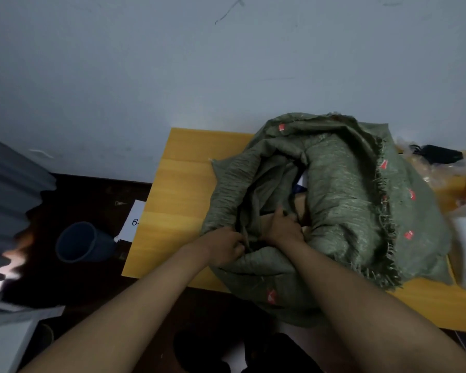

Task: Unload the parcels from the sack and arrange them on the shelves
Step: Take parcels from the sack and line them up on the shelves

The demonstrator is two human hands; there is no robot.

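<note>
- Pale grey wall behind; yellow wood-grain surface (183, 184) pushed against it, dark floor below
- Olive-green woven sack with red marks and a frayed rim (342, 200) lies slumped on the surface, mouth open toward the person, near edge overhanging
- Left hand (223, 246): fingers curled, gripping the near rim of the sack mouth
- Right hand (285, 227): reaches into the mouth, fingers wrapped on a tan cardboard parcel (300, 208) just inside; full grip partly hidden by fabric
- Parcels remain inside the sack; no shelves in view
- Dark blue plastic bucket (81, 242) on the floor left of the surface; clear plastic bags (441, 170) beside the sack on the right
- Risk, judged: parcel corner snags the loose folds and drags the overhanging sack off the edge; frayed weave may catch fingers
</note>
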